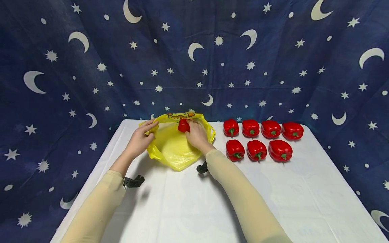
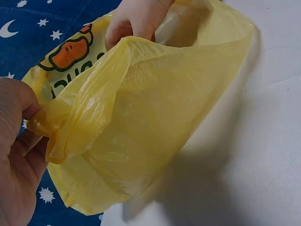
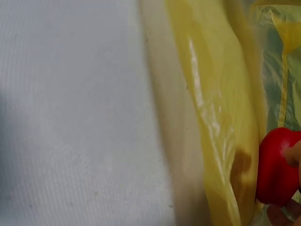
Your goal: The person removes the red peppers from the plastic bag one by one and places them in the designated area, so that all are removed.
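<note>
A yellow plastic bag (image 1: 174,150) with a printed cartoon stands with its mouth spread on the white table. My left hand (image 1: 140,137) pinches the bag's left edge, its gathered plastic (image 2: 70,136) showing between thumb and fingers in the left wrist view. Inside the bag's mouth, my right hand (image 1: 197,135) holds a red bell pepper (image 1: 183,126). The right wrist view shows that pepper (image 3: 277,167) at the right edge, with fingertips around it beside the yellow plastic. In the left wrist view the bag's front wall hides the pepper.
Several red bell peppers (image 1: 256,150) with green stems lie in two rows on the right of the white-covered table (image 1: 170,209). A dark blue curtain (image 1: 194,60) with moons and stars hangs behind. Each wrist wears a black camera band (image 1: 133,181).
</note>
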Demonstrator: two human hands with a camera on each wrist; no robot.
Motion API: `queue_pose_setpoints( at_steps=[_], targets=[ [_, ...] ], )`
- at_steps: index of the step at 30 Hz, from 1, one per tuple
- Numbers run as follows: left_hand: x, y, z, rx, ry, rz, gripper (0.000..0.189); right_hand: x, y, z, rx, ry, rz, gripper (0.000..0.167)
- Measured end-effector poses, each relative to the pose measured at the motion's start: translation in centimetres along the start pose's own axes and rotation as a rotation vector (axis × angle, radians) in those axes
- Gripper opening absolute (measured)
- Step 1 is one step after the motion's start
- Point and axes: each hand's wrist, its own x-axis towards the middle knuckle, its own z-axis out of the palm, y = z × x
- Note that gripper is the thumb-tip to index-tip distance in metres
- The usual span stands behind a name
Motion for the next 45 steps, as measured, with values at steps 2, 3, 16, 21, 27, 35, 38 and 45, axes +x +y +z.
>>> queue_pose_setpoints(
  at_steps=[2,3,16,21,27,35,38,45],
  targets=[
    [0.0,0.0,0.0,0.001,-0.001,0.0,0.052,-0.1,0.0,-0.1,0.034,-0.003,0.007,0.054],
    [0.0,0.0,0.0,0.001,-0.002,-0.001,0.052,-0.2,0.0,-0.1,0.05,-0.007,0.01,0.053],
    [-0.1,-0.2,0.1,0.01,-0.003,-0.01,0.053,-1.2,-1.8,0.8,0.288,-0.076,-0.079,0.069],
    [-0.3,-0.2,0.1,0.011,0.001,-0.013,0.053,-1.4,-2.7,1.1,0.204,-0.086,-0.116,0.06],
    [-0.2,-0.4,0.0,0.014,0.003,-0.008,0.052,-1.5,-2.7,0.9,0.156,-0.114,-0.174,0.05],
    [-0.2,-0.5,-0.1,0.015,-0.006,-0.002,0.052,-2.4,-1.6,0.2,0.21,-0.218,-0.243,0.049],
    [-0.3,-0.6,-0.1,0.013,-0.007,0.003,0.052,-2.7,-1.3,-0.2,0.251,-0.255,-0.248,0.047],
    [-0.4,-0.5,-0.2,0.006,-0.009,0.001,0.051,-3.3,-1.2,-0.7,0.365,-0.306,-0.203,0.064]
  ],
)
